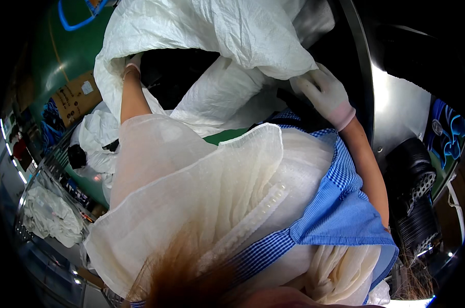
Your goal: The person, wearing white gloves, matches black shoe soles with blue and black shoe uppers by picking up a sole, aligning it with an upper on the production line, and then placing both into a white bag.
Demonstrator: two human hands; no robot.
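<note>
glossy green floor (46, 46), strip lights (22, 177) at left, metal panel (396, 105) at right

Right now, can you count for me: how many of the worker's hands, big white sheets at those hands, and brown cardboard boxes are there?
Hands: 2 (left hand, partly hidden; right hand)
Big white sheet at the hands: 1, as far as I can tell
Brown cardboard box: 1
Total: 4

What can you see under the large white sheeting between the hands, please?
The left hand shows partly beneath its edge, beside a black area too dark to make out; the sheeting covers anything deeper.
</note>
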